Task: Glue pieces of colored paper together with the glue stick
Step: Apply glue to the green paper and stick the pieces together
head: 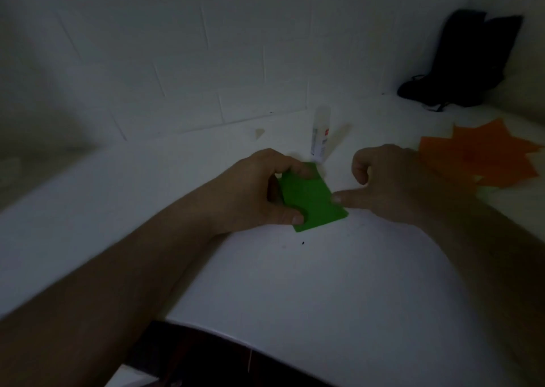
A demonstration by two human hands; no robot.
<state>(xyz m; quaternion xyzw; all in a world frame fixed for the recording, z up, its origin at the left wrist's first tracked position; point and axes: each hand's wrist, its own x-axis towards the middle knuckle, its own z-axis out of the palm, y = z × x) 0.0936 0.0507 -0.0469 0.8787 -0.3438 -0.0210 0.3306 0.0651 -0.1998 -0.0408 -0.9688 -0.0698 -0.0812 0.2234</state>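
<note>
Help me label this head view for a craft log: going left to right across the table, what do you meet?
Left hand → green paper → right hand → orange paper. The glue stick stands farther back, above the green paper, so it is left out.

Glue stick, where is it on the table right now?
In the head view the glue stick stands upright near the tiled wall, just beyond the green paper that the left hand holds.

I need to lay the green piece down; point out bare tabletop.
Bare: white tabletop nearer you than both hands, and left of the left hand. Crowded: white glue stick behind the green paper rectangle, orange spiky paper right.
</note>
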